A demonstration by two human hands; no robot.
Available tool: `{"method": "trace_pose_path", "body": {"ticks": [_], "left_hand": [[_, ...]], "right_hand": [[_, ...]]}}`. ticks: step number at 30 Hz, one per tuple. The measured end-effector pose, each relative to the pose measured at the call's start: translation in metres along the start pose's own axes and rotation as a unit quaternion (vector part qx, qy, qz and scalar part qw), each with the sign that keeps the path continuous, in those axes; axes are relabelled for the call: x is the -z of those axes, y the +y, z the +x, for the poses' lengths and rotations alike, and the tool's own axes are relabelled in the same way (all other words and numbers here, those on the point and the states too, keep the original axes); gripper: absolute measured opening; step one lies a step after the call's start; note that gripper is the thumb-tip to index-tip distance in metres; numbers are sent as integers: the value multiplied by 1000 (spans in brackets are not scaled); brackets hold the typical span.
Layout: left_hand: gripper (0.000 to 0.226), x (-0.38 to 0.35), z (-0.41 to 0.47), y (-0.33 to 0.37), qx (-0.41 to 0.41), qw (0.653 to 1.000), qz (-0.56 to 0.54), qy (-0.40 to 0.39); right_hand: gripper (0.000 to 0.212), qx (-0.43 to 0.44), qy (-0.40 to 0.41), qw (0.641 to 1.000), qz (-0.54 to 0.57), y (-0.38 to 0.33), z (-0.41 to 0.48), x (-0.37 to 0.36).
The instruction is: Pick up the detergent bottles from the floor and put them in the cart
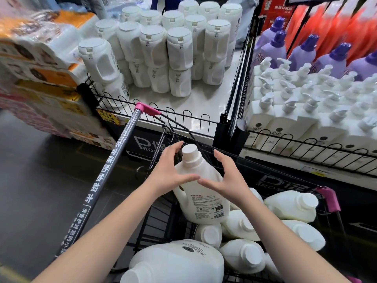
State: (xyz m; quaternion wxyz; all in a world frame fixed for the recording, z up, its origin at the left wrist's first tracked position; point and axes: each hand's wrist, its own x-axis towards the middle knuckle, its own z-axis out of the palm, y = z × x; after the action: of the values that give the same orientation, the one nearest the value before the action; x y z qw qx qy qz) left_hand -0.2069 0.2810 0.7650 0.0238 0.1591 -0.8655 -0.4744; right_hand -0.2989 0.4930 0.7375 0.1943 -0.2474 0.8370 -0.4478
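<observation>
detergent bottle upright in the cart

the cart [159, 221] holds white bottles [293, 205] lying down. one detergent bottle [201, 193] stands upright on them. my left hand [169, 170] cups its shoulder; i cannot tell if it grips. my right hand [226, 176] is spread open, thumb touching the bottle.

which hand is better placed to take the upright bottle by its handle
Left. The left hand cups the bottle on the side where its handle shows, just below the palm. The right hand sits on the far side, so it would probably have to cross over.
</observation>
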Motion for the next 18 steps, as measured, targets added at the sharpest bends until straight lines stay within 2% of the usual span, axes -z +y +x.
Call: {"method": "trace_pose_path", "body": {"ticks": [4, 9, 14, 18], "left_hand": [[116, 11, 6, 28, -49, 999, -4, -2], [114, 22, 18, 97, -149, 989, -2, -20], [113, 12, 21, 173, -284, 957, -20, -57], [112, -1, 23, 216, -363, 928, -23, -81]], "right_hand": [[105, 45, 49, 998, 4, -21, -5, 29], [96, 108, 127, 986, 7, -59, -21, 86], [91, 164, 212, 963, 5, -89, -59, 147], [88, 177, 264, 948, -17, -97, -93, 185]]}}
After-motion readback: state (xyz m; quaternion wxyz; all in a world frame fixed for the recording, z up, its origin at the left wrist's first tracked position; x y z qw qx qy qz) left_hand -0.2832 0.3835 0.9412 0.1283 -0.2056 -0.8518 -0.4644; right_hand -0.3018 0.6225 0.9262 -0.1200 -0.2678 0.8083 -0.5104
